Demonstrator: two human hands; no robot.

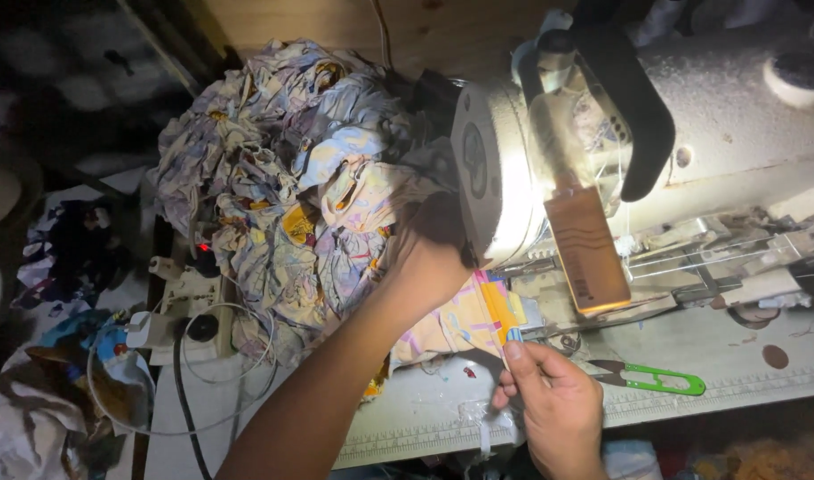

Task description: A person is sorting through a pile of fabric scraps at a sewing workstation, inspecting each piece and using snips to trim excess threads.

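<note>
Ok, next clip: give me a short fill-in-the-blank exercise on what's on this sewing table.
1. The thread snips lying on the table have a ____ handle.
2. The right hand pinches a small object whose tip is ____.
3. The left hand reaches behind the head of the sewing ____.
4. The heap of printed fabric lies on the ____ side of the picture.

Missing words: green; blue; machine; left

One label (588,251) is visible: a tall rectangular tag, tan-orange, brightly lit, with dark print along its lower left edge. It hangs tilted on the sewing machine head (513,169), at 3 o'clock from frame centre. No packages, signs or screens are visible.
</note>
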